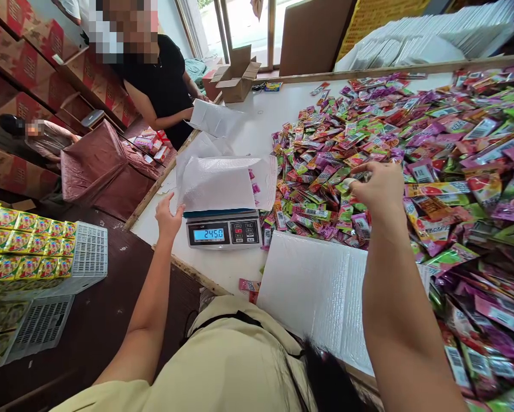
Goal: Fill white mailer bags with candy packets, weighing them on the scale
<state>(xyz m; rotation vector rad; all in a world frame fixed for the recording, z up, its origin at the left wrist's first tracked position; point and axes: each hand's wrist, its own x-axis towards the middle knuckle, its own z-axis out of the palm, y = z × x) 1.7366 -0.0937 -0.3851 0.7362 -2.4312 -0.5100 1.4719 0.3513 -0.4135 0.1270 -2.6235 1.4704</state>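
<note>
Where sachets [342, 137] heap, right grip [381, 184] gapes slightly.

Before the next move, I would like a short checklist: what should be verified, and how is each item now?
1. Digital scale switched on: ok, display lit.
2. Bubble mailer resting on the scale: ok.
3. Mailer closed: not ok, purple sachets show at its mouth.
4. Left hand off the mailer: cannot tell, thumb very near its edge.
5. Right hand gripping a sachet: cannot tell, fingers at the sachet pile.
</note>
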